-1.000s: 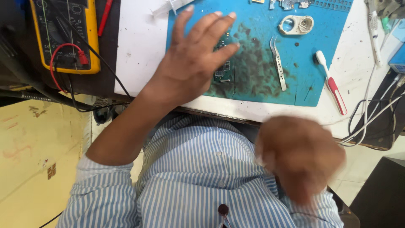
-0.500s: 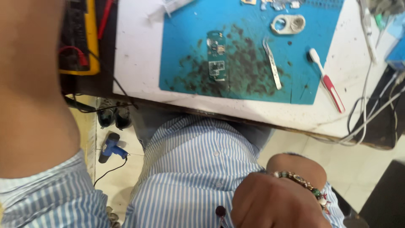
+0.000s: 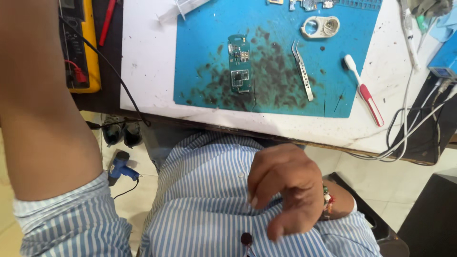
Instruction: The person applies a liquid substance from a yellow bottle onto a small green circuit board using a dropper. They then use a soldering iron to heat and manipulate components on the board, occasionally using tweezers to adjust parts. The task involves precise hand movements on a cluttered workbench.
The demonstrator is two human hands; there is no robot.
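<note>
My white, scuffed desk (image 3: 147,71) fills the top of the view, and on it lies a large blue rubber work mat (image 3: 209,57) smeared with dark grime. Below the desk edge I see my own blue-and-white striped shirt (image 3: 200,204) over my lap. My left forearm (image 3: 43,109) rises bare along the left side of the view, its sleeve bunched low, and the left hand itself is out of view, so I cannot tell the state of that grip. My right hand (image 3: 285,188) hangs in front of my chest, well apart from the desk, with a beaded bracelet at the wrist; its grip is loose and narrow, fingers curled inward and holding nothing. At the far left edge of the desk sits a yellow multimeter (image 3: 88,47) with red and black leads. On the floor beneath is a small blue hot-air tool (image 3: 119,169). Near the middle of the mat lies a narrow green circuit board (image 3: 239,64), flat and untouched. To its right rests a pair of slim metal tweezers (image 3: 303,71), and further right, half on the mat, a white-and-red toothbrush (image 3: 364,90). An oval grey plastic shell with a round hole (image 3: 320,26) lies near the mat's top edge.
</note>
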